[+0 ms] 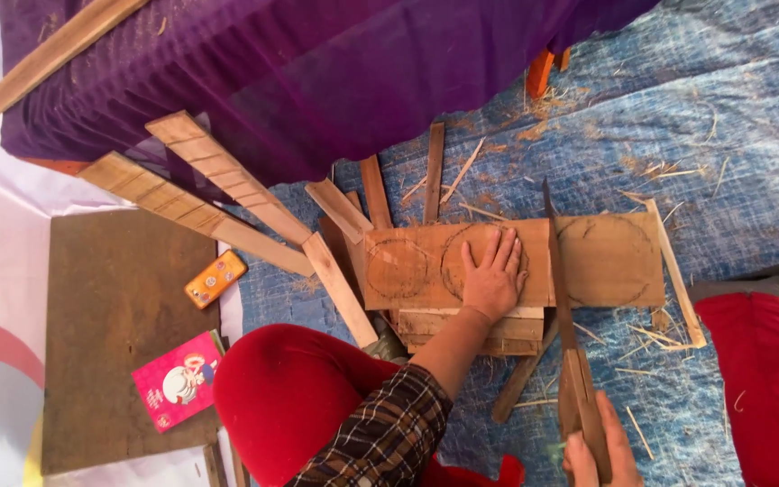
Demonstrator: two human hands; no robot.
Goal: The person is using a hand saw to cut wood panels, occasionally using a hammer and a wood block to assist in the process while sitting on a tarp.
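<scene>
From the head camera, the left hand (492, 280) lies flat with fingers spread, open and grasping nothing, pressed on a wooden board (516, 261) marked with three drawn circles; the board rests across a small stack of wood pieces (471, 329) on the blue woven mat (723, 135) that covers the floor. The right hand (599, 455), at the lower edge of the view, has its grip closed around the wooden handle of a hand saw (559, 280), whose blade crosses the board between the middle and right circles, just beside the left hand. Loose wooden slats (218, 194) lie to the left near a purple cloth (317, 63), with a small orange phone (215, 279) and a pink packet (178, 381) on a brown panel (110, 298).
</scene>
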